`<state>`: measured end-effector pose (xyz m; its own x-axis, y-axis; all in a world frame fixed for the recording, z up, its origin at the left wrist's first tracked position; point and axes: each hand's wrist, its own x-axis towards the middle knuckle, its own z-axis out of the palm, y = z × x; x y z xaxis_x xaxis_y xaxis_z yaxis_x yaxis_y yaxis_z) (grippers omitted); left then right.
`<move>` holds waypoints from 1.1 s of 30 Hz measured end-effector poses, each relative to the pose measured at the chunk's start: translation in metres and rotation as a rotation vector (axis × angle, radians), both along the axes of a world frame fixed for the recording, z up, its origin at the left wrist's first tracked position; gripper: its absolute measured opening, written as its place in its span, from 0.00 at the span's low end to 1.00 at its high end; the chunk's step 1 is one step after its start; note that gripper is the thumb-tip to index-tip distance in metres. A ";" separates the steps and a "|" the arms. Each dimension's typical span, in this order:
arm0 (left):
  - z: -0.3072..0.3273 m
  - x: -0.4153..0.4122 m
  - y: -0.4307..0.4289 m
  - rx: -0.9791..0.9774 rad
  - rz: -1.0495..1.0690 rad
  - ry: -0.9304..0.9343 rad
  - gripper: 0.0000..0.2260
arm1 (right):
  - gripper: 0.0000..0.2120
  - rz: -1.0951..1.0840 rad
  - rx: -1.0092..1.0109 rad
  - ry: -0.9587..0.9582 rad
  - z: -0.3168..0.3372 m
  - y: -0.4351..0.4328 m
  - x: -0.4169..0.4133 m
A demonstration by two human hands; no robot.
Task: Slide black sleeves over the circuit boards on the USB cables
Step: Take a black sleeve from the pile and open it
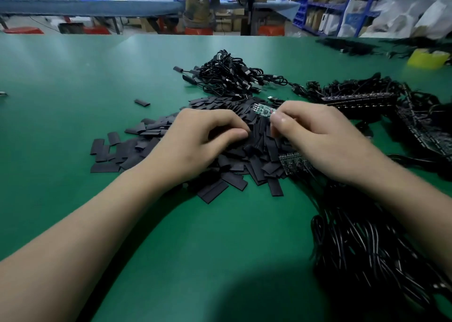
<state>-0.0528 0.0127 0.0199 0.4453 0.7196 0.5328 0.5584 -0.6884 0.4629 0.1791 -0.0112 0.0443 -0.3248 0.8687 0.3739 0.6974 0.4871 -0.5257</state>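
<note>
A heap of flat black sleeves lies on the green table in the middle of the view. My left hand rests on the heap with curled fingers, thumb and fingertips pinching at a sleeve. My right hand pinches a small green circuit board that sticks out to the left above the heap. Its cable is hidden under my hand. Another board lies below my right palm.
A pile of sleeved USB cables sits behind the heap. Rows of bare boards and black cables fill the right side. A yellow object stands far right. People sit at a blue bench behind.
</note>
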 end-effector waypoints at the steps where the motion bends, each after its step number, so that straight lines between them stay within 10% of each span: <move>1: -0.002 0.004 -0.002 -0.102 -0.037 -0.078 0.03 | 0.18 -0.015 -0.022 0.043 -0.002 0.002 -0.002; 8: -0.010 0.023 -0.004 -0.344 -0.117 -0.410 0.05 | 0.18 0.083 -0.233 0.248 -0.009 0.004 -0.001; 20: -0.008 0.024 -0.013 0.056 0.033 -0.152 0.13 | 0.16 0.082 -0.219 0.232 -0.014 0.008 0.003; 33: -0.009 0.013 0.000 -0.170 0.074 -0.429 0.09 | 0.19 0.162 -0.416 0.438 -0.009 0.006 0.006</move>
